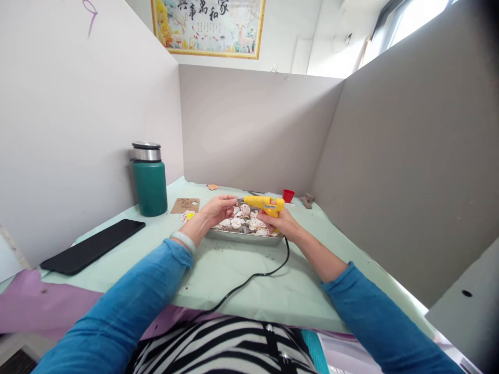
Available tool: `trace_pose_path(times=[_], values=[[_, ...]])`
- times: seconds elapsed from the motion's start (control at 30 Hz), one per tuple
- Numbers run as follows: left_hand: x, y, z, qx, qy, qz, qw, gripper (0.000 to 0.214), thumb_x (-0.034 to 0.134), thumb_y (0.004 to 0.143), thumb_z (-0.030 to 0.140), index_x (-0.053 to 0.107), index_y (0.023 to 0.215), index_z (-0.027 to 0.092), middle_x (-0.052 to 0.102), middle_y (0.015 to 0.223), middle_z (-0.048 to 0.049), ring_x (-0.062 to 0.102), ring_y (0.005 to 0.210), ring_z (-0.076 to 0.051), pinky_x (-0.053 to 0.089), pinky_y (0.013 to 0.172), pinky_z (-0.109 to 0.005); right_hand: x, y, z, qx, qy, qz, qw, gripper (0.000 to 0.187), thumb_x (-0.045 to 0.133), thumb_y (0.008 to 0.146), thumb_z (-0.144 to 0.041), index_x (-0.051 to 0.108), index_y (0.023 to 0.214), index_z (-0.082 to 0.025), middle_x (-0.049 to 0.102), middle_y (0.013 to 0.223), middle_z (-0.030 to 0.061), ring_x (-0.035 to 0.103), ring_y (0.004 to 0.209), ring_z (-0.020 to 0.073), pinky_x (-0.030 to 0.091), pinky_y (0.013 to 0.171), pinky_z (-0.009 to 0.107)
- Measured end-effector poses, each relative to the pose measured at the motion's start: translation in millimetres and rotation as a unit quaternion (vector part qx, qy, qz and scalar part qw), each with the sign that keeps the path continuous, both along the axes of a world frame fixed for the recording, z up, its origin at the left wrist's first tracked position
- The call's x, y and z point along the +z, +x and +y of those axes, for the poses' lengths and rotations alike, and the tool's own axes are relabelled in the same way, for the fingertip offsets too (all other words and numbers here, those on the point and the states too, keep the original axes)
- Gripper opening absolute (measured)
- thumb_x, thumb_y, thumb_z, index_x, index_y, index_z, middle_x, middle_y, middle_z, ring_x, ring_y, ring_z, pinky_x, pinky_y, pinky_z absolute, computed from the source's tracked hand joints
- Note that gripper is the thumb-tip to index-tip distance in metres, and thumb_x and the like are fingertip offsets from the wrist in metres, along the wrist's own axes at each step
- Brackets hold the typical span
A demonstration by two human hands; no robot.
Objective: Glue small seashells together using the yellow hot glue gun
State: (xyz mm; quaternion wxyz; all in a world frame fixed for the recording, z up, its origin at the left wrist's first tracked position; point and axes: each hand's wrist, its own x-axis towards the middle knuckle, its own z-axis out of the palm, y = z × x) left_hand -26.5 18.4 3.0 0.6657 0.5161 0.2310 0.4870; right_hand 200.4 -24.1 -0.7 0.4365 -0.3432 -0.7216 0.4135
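Note:
A yellow hot glue gun [262,201] is in my right hand [286,223], its nozzle pointing left. My left hand [219,210] is closed in a pinch right at the nozzle tip; whatever small piece it holds is too tiny to name. Beneath both hands lies a metal tray [249,239] filled with white and speckled seashells [237,223]. From the glue gun's handle a black cord [249,278] runs down to the table's front edge. Beside my left wrist sits a small white, pink and yellow decorated piece [187,215].
At the left stand a green bottle [150,187] and a flat black phone-like slab [93,246]. A brown card [184,205], an orange piece [212,187], a red cup [288,196] and a grey-brown lump [307,201] lie farther back. Grey partitions [257,124] enclose the table.

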Motion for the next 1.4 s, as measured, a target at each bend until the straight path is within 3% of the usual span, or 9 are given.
trace_pose_path(times=[0.9, 1.13, 1.4], values=[[4.5, 0.5, -4.8, -0.013, -0.023, -0.01, 1.0, 0.015, 0.07, 0.069, 0.013, 0.058, 0.078, 0.012, 0.057, 0.065, 0.0004, 0.04, 0.04, -0.003, 0.046, 0.048, -0.023, 0.3, 1.4, -0.9, 0.027, -0.011, 0.002, 1.0, 0.031, 0.069, 0.068, -0.045, 0.056, 0.076, -0.017, 0.043, 0.051, -0.0051, 0.039, 0.041, 0.0074, 0.038, 0.041, 0.023], [6.2, 1.3, -7.3, 0.002, -0.034, -0.023, 0.999, 0.016, 0.071, 0.068, 0.014, 0.057, 0.075, 0.012, 0.048, 0.055, 0.0046, 0.036, 0.038, -0.003, 0.044, 0.046, -0.021, -1.8, 2.3, -0.2, 0.049, -0.007, -0.008, 0.999, 0.03, 0.068, 0.071, -0.045, 0.056, 0.076, -0.017, 0.043, 0.052, -0.0049, 0.038, 0.041, 0.0068, 0.036, 0.041, 0.023], [5.2, 0.8, -6.2, -0.011, -0.028, -0.023, 0.999, 0.013, 0.069, 0.07, 0.014, 0.058, 0.076, 0.011, 0.053, 0.061, 0.0025, 0.037, 0.039, -0.003, 0.045, 0.047, -0.021, -1.0, 3.3, 0.5, 0.055, -0.016, -0.003, 0.998, 0.03, 0.068, 0.072, -0.043, 0.055, 0.078, -0.017, 0.043, 0.051, -0.0057, 0.04, 0.041, 0.0072, 0.037, 0.042, 0.022]])
